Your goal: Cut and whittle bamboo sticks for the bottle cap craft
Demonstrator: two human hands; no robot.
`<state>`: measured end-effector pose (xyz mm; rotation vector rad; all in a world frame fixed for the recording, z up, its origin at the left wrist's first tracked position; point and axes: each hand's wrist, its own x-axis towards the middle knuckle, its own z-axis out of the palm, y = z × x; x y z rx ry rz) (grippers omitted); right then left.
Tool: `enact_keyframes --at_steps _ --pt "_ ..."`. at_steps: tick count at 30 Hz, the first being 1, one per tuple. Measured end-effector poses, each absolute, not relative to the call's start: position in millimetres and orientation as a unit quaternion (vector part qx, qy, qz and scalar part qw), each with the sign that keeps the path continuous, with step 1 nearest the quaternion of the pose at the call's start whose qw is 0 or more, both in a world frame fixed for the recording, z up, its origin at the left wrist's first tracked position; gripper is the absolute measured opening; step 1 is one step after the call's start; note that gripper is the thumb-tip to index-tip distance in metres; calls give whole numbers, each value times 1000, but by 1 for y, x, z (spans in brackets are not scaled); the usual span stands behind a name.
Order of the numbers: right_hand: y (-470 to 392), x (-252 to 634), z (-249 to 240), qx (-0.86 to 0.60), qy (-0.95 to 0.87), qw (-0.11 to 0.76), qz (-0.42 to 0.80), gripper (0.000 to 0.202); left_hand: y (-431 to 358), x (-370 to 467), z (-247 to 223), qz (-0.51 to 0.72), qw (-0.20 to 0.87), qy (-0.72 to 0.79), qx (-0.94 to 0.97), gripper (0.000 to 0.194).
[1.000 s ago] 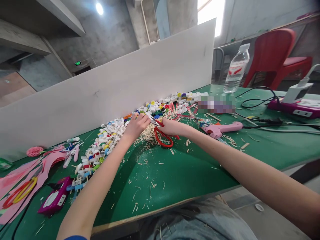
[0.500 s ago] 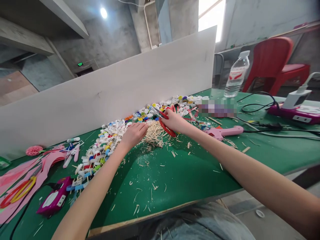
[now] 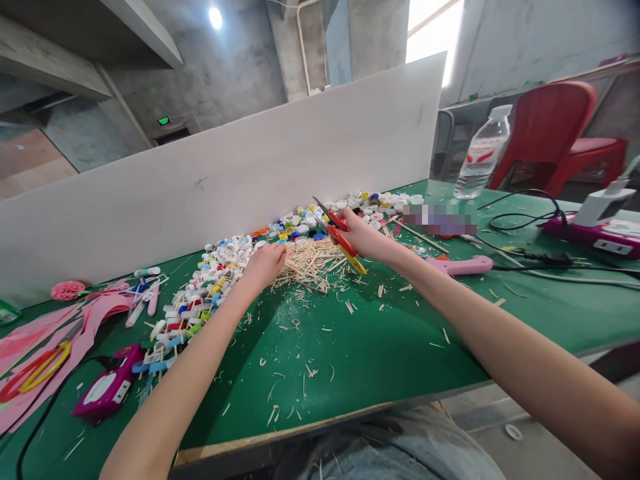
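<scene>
1. My right hand is closed around the handles of the red-and-yellow-handled metal scissors, raised above the heap; the blades point up and away from me, slightly parted. Holding them by the handles leaves the blades free, I judge.
2. My left hand has its fingers curled together at the left edge of the loose pile of thin, pale wooden sticks. I cannot tell whether a stick is pinched there.
3. That pile lies on the green tabletop between my hands, probably so both can reach it.
4. The many-coloured plastic bottle caps spread behind and left of it, towards the upright white panel, which likely keeps them from straying.
5. The pink glue gun lies beyond my right forearm, its black cord running rightward, presumably towards power.
</scene>
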<state>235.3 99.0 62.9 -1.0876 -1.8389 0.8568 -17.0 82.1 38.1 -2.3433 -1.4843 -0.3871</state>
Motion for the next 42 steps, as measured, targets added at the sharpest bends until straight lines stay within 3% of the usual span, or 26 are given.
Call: enact_keyframes --at_steps 6,16,26,32,38,42 --pt "100 239 61 -395 -772 415 275 38 92 -37 38 -138 115 -542 -821 25" --pt "102 241 64 -460 -769 390 212 28 96 -38 31 -126 82 -476 -866 20" --pt "88 243 72 -497 -780 348 154 21 93 -15 25 -56 144 -429 -890 13" --pt "85 243 73 -483 -785 349 169 20 90 -13 33 -185 85 -460 -864 12" --pt "84 242 72 -484 -792 335 160 20 91 -15 51 -449 -133 -522 -713 14" --pt "84 240 72 -499 -793 321 139 22 88 -24 54 -505 -239 -514 -651 28"
